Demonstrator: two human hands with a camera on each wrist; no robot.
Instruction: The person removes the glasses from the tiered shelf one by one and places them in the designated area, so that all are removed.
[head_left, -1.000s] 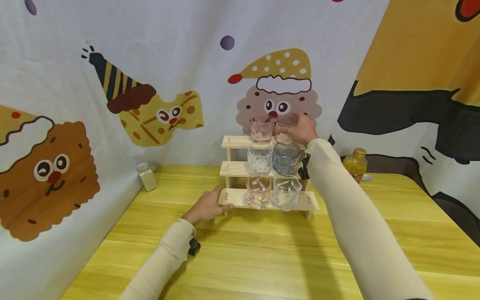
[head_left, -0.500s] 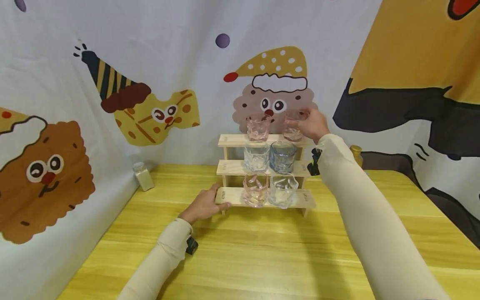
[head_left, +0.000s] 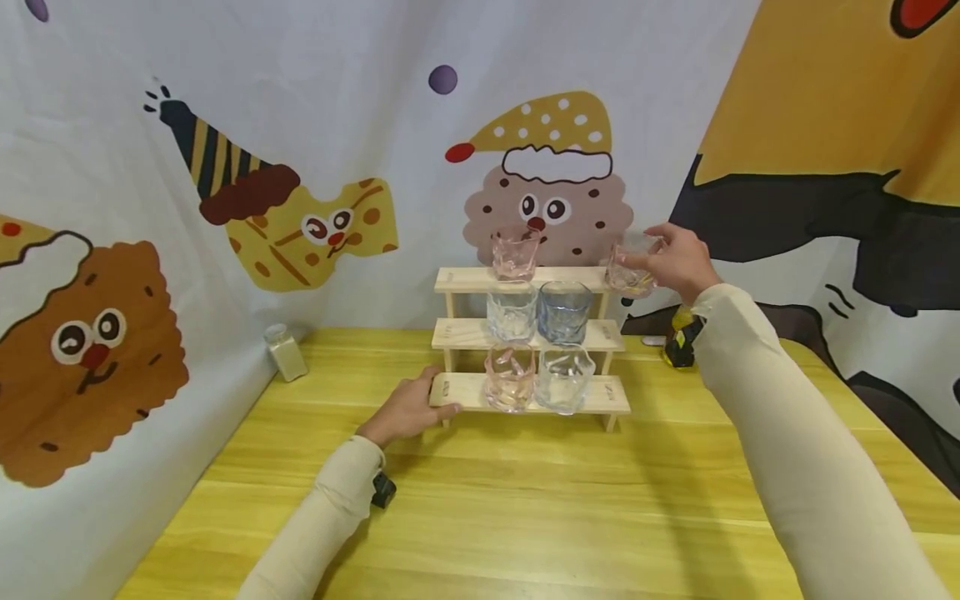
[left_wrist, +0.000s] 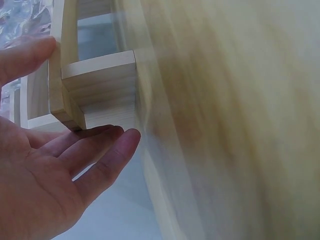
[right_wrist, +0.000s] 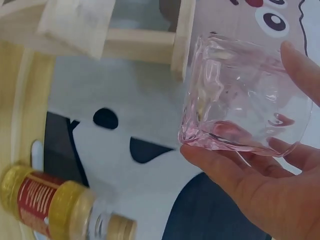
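**Near the right end of the top shelf (head_left: 570, 277): pink glass (head_left: 633, 268) held in the right hand (head_left: 678, 260)**

Right hand: thumb on one side of the glass, fingers round the other, so holding it. Glass is in the air, base down, roughly level with the top shelf. Right wrist view puts it just beside the shelf end; can't tell if they touch.

Left hand (head_left: 408, 408): thumb and fingers either side of the bottom shelf (head_left: 467, 392), gripping its left end.

Wooden rack (head_left: 457, 335), three tiers, sits on the table (head_left: 480, 500). Load:
- top: second pink glass (head_left: 514, 257), left of centre
- middle: clear glass (head_left: 512, 315) left, blue glass (head_left: 564, 315) right
- bottom: pale pink glass (head_left: 510, 380) left, wavy clear glass (head_left: 564, 382) right

Yellow bottle (right_wrist: 47, 202), red label, on the table right of the rack, partly behind the right sleeve (head_left: 795, 417) in head view. Small jar (head_left: 286, 353) at far left, by the printed cloth (head_left: 360, 75).
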